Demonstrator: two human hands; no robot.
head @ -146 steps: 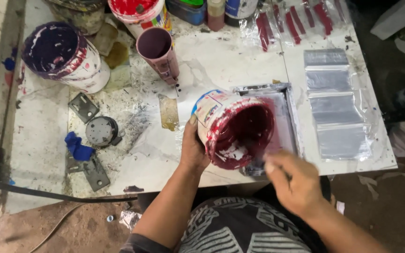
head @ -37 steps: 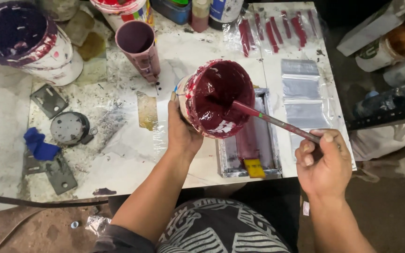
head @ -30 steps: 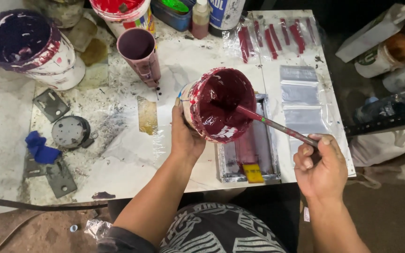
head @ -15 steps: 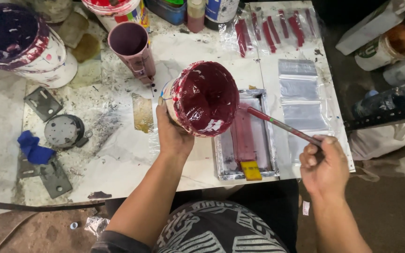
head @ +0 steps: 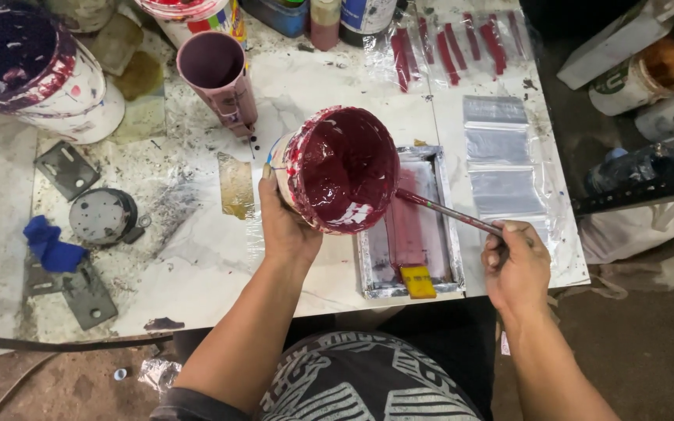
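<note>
Left hand point(head: 289, 226) grips one paint tub point(head: 339, 169); right hand point(head: 516, 265) clamps one stick point(head: 446, 210) (brush, perhaps).

The paint tub point(head: 335, 170) was a white plastic one, its outside smeared and its whole inside coated in glossy dark crimson paint. It was off the worktop point(head: 196, 265), tipped so its open mouth faced up and toward the person, with the left hand point(head: 286, 226) wrapped around its wall from below. A patch of white showed through the paint near its lower rim. The stirring stick point(head: 450, 212) was thin, long and stained the same red; one end rested against the tub's lower right rim and the other sat in the fingers of the right hand point(head: 518, 267). It slanted down to the right, above a shallow metal tray point(head: 448, 234) streaked with red.
</note>
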